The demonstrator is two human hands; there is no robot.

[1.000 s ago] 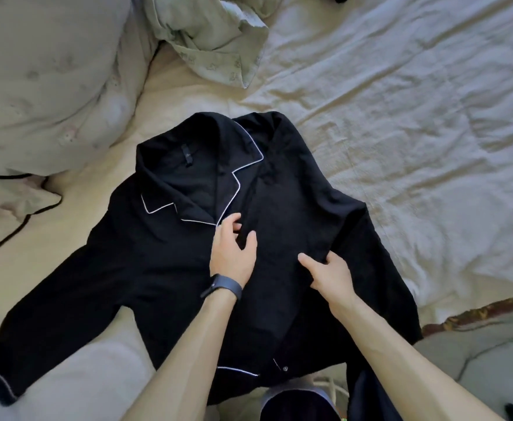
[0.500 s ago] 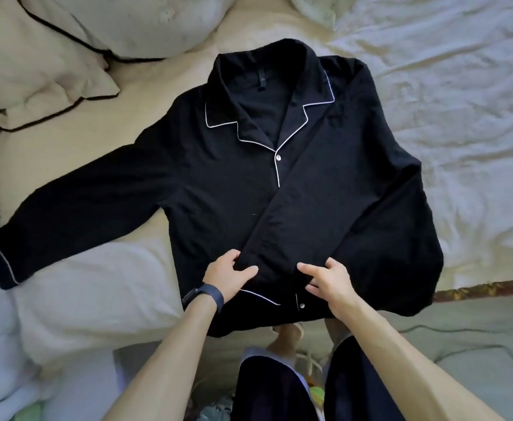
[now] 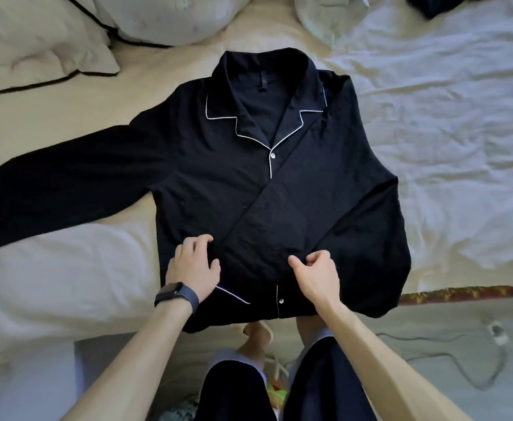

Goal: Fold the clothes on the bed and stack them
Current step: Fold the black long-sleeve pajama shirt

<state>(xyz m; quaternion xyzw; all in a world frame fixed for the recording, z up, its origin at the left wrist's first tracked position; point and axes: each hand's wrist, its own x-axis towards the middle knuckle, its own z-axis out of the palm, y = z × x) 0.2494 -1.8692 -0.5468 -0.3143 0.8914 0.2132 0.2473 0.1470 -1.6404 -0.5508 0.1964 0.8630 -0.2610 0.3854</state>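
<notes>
Left hand [image 3: 193, 265] lies on the lower front of the black pyjama shirt [image 3: 219, 177], palm down, fingers spread and only lightly bent, holding nothing and seemingly pressing the cloth flat. The right hand [image 3: 317, 276] sits just beside it on the same panel with its fingers curled under and the thumb out; whether it pinches a fold of cloth or merely rests on its knuckles I cannot tell. The shirt lies face up across the bed [image 3: 446, 117], its white-piped collar [image 3: 267, 95] away from the person and its hem [image 3: 234, 317] at the near edge of the mattress. One fold looks done: the sleeve on the person's right [image 3: 279, 232] is brought across the front in a diagonal, ending near the two hands. The other sleeve [image 3: 67, 183] stretches out full length to the left, unfolded. So I judge the task to be at an early stage. This first garment is about a third folded, with the left sleeve, the side panels and the lengthwise fold yet to come. No stack of finished pieces shows anywhere in view. A dark garment [image 3: 449, 6] lies at the far right corner of the bed, apparently waiting its turn, and pillows [image 3: 46, 34] crowd the far left.
</notes>
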